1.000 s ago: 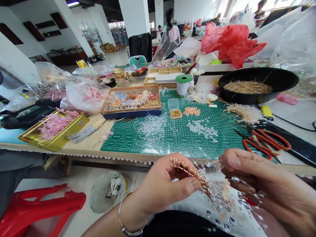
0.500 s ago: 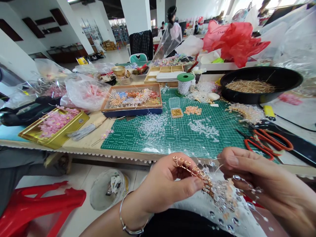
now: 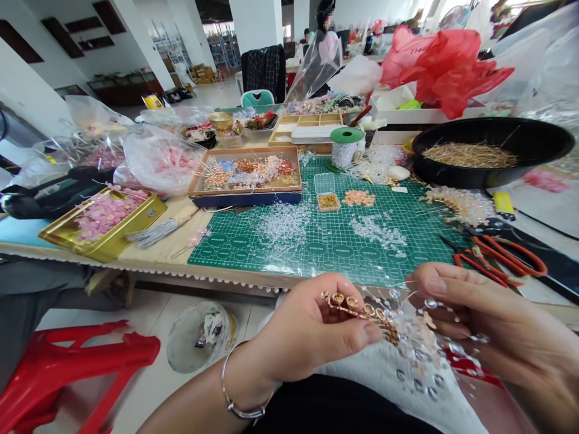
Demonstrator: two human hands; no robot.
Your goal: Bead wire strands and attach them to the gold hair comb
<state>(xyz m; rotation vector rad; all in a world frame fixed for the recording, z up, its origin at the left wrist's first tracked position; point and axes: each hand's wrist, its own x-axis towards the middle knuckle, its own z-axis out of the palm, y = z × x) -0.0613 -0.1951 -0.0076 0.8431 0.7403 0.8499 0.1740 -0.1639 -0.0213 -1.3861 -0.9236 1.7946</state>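
On the green mat [image 3: 235, 256], loose beads [image 3: 283, 226]. Above the lap [image 3: 335, 404], pinched in the left hand [image 3: 312, 331], a gold band [image 3: 350, 311]: clear beads [image 3: 418, 355] massed at one end, bare rings [image 3: 351, 302] at the other, seemingly part done. Nipped in the right hand [image 3: 479, 319], a thin strand [image 3: 411, 295].

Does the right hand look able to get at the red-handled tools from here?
Probably yes: the red-handled tools lie just beyond the right hand, with nothing visible blocking the way, though it seems to be holding beaded strands and would likely need to let go first.
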